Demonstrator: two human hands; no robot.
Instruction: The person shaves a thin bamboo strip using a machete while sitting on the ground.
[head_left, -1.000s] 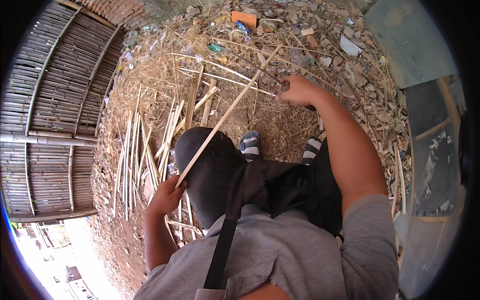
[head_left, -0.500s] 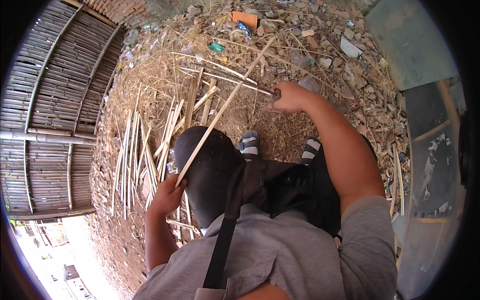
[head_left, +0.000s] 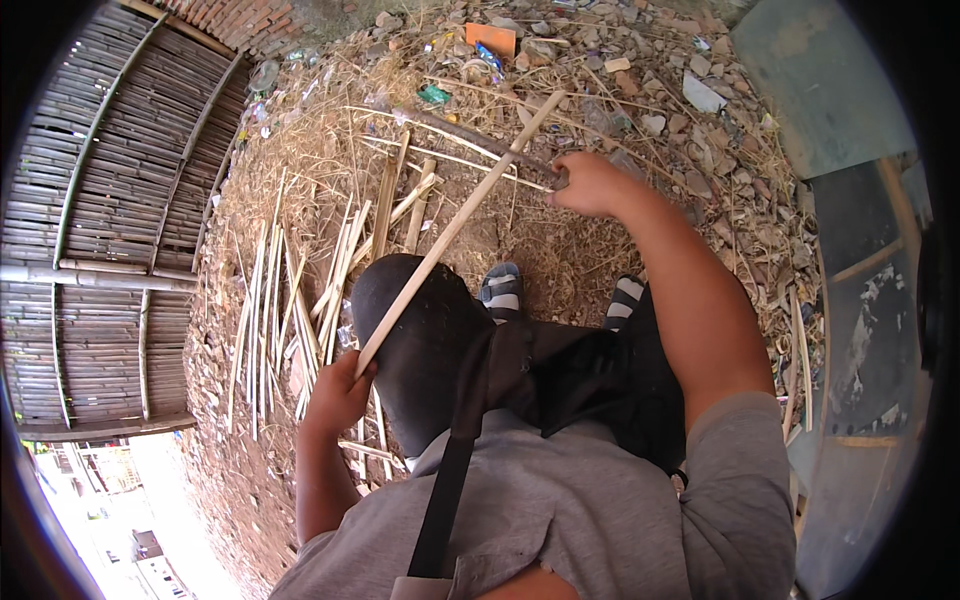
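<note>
My left hand (head_left: pixel 338 395), beside my left knee, is closed round the lower end of a long pale bamboo strip (head_left: pixel 445 244). The strip slants up and away to the right, across the black-covered knee. Out ahead on the right, my right hand (head_left: pixel 595 187) grips the handle end of a long dark-bladed knife (head_left: pixel 465 134). Its blade points left and crosses the strip near the strip's far end; whether they touch I cannot tell. Several split bamboo strips (head_left: pixel 262 320) lie on the ground left of my knee, with wider bamboo pieces (head_left: pixel 385 205) ahead of it.
A bamboo slat panel (head_left: pixel 110 200) stands at the left. Rubble and stones (head_left: pixel 690 150) cover the ground ahead and right, among dry grass and litter. Grey sheets (head_left: pixel 825 90) line the right side. My sandalled feet (head_left: pixel 502 290) are planted below the knife.
The knife has turned so that more of its blade's flat side shows. The bamboo strip has rolled to a wider face, and its far end has shifted slightly right and down.
</note>
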